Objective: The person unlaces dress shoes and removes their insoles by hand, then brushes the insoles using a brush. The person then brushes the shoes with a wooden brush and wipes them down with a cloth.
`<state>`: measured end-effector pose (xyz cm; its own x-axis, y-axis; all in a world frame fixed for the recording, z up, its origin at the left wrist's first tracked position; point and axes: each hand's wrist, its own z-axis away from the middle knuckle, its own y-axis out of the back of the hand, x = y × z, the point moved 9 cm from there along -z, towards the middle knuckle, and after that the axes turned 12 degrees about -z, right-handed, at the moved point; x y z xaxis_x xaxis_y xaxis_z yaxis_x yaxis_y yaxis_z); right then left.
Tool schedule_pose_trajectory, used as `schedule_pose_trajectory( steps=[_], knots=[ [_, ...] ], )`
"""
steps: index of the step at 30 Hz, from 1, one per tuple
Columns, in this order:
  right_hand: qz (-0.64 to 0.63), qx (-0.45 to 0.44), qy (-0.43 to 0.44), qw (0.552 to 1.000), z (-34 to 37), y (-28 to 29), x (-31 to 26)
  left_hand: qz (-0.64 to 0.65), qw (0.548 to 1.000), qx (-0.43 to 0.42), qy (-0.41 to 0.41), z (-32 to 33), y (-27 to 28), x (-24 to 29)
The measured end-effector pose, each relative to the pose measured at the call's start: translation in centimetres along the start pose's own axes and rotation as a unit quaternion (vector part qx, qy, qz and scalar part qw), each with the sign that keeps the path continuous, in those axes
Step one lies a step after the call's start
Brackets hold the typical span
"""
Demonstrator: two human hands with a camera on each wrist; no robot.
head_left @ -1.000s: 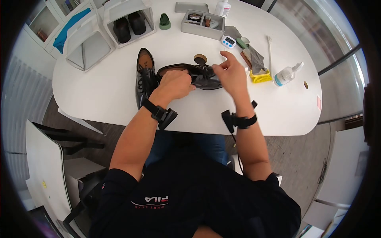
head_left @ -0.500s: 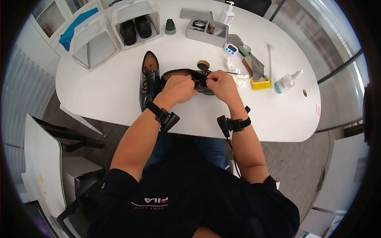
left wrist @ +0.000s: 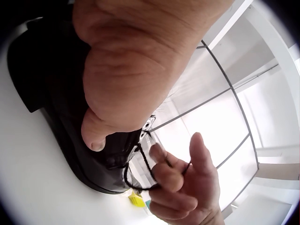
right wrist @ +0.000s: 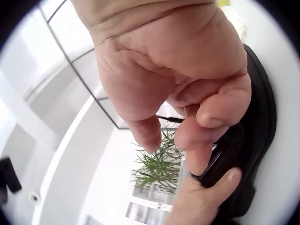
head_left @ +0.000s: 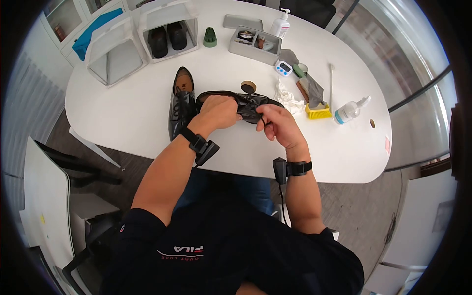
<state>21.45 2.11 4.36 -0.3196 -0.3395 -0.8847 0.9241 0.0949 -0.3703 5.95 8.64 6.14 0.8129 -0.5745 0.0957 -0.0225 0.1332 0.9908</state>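
Observation:
A black leather lace-up shoe lies crosswise on the white table. Over its opening, my left hand grips the shoe's side, its thumb pressed along the outer leather; the other fingers are mostly hidden. By the lacing, my right hand has curled fingers and holds a black shoelace. In the left wrist view that lace runs in a loop from the eyelets to the right fingers. The matching shoe stands to the left, its tan insole showing.
White crumpled tissue, a yellow brush and a spray bottle lie right of the shoe. Behind are a round tin, a timer, a grey box, a green brush and clear shoe boxes.
My right hand has come from above the toe to the laces, then drawn back toward my body with a shoelace in its fingers. The left hand has stayed on the shoe.

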Motion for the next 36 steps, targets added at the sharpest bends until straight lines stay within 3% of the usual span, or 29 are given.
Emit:
schedule_pose_trajectory(
  steps=[1,3,4,6,7,9,10,12,13,15,16,17,19,21,22,23,25,26,27,28,29,31,33,35,36],
  knots=[
    [0.000,0.003,0.001,1.000,0.3,-0.1,-0.4,0.001,1.000,-0.011,0.003,0.1,0.1,0.0],
    [0.185,0.061,-0.043,0.980,0.6,1.0,-0.2,0.003,1.000,-0.022,0.006,0.2,0.0,0.1],
    [0.184,0.062,-0.043,0.980,0.7,1.4,0.0,0.005,1.000,-0.019,0.007,0.2,0.0,0.1],
    [0.128,-0.090,0.090,0.984,1.2,-0.7,-1.3,0.004,1.000,-0.015,0.008,0.0,0.2,0.0],
    [0.127,-0.091,0.091,0.984,1.4,-0.7,-1.1,-0.001,1.000,-0.024,0.009,0.0,0.0,0.0],
    [0.019,-0.216,0.166,0.962,2.8,-2.5,-2.2,-0.004,0.999,-0.033,0.010,-0.1,-0.2,0.0],
    [0.018,-0.216,0.165,0.962,3.2,-2.4,-2.8,-0.002,0.999,-0.030,0.012,0.0,-0.1,-0.1],
    [0.038,-0.114,-0.025,0.992,3.6,-1.3,-1.6,0.000,1.000,-0.027,0.014,0.0,0.1,-0.1],
    [0.037,-0.114,-0.026,0.992,4.2,-2.1,-2.1,0.002,0.999,-0.028,0.020,0.0,0.2,-0.1],
    [0.219,-0.068,-0.018,0.973,5.3,-2.7,-2.3,0.003,0.999,-0.028,0.024,-0.2,0.2,-0.2],
    [0.146,-0.154,0.080,0.974,6.2,-3.2,-2.8,0.003,0.999,-0.038,0.018,-0.3,0.0,-0.2],
    [0.147,-0.155,0.078,0.974,6.0,-2.4,-2.6,0.004,0.999,-0.049,0.013,-0.3,-0.3,-0.1],
    [0.047,-0.264,0.228,0.936,7.4,-3.1,-5.0,0.006,0.999,-0.047,0.007,0.0,-0.4,0.0],
    [0.012,-0.242,0.184,0.953,7.3,-2.1,-4.5,0.005,0.999,-0.042,0.000,0.0,-0.4,0.1],
    [0.084,-0.116,0.073,0.987,6.1,-1.2,-3.1,0.008,1.000,-0.030,0.004,0.0,-0.3,0.0],
    [0.154,0.015,-0.040,0.987,6.0,0.4,-1.9,0.011,1.000,-0.017,0.008,0.0,-0.1,-0.1],
    [0.184,-0.008,-0.024,0.983,7.0,-0.1,-1.9,0.012,1.000,-0.027,0.008,-0.2,-0.1,-0.2],
    [0.134,-0.098,0.108,0.980,8.0,-1.0,-3.5,0.015,0.999,-0.037,0.008,-0.2,-0.2,-0.2],
    [0.080,-0.184,0.237,0.951,9.8,-1.8,-5.1,0.017,0.999,-0.038,0.009,-0.3,-0.2,-0.2],
    [-0.045,-0.234,0.330,0.914,11.4,-2.8,-7.1,0.018,0.999,-0.039,0.016,-0.3,-0.1,-0.3],
    [-0.149,-0.254,0.353,0.888,12.1,-1.4,-7.3,0.018,0.999,-0.040,0.022,-0.3,-0.1,-0.3],
    [-0.006,-0.171,0.325,0.930,12.2,0.2,-8.7,0.014,0.999,-0.029,0.021,-0.4,-0.1,-0.3],
    [0.095,-0.036,0.152,0.983,10.3,3.7,-6.9,0.010,1.000,-0.018,0.020,-0.3,-0.3,-0.3],
    [0.256,0.064,0.060,0.963,8.3,6.3,-5.3,0.016,1.000,-0.013,0.008,-0.4,-0.3,-0.2],
    [0.257,0.061,0.059,0.963,7.7,6.4,-4.7,0.016,1.000,-0.012,0.012,-0.3,-0.3,-0.4]
  ],
)
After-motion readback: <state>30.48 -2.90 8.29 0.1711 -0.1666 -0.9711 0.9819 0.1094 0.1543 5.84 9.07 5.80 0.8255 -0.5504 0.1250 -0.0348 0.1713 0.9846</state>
